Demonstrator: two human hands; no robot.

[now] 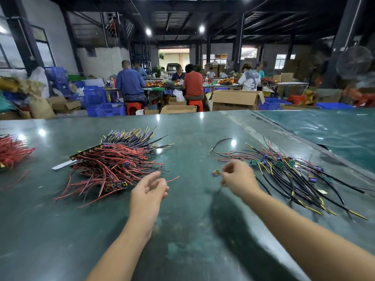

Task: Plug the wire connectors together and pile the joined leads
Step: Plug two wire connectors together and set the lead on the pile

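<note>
Pinching a small purple connector [215, 173] in my right hand [237, 179], I hold it above the green table [192, 220] near its middle. My left hand [149, 190] hangs loose, holding nothing, just beside the joined pile [113, 161] toward the left edge; loose leads [288, 171] lie toward the right edge.

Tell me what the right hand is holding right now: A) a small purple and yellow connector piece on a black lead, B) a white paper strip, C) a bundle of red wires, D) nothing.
A: the right hand pinches a small purple and yellow connector piece above the green table, its black lead trailing towards the black-wire pile.
</note>
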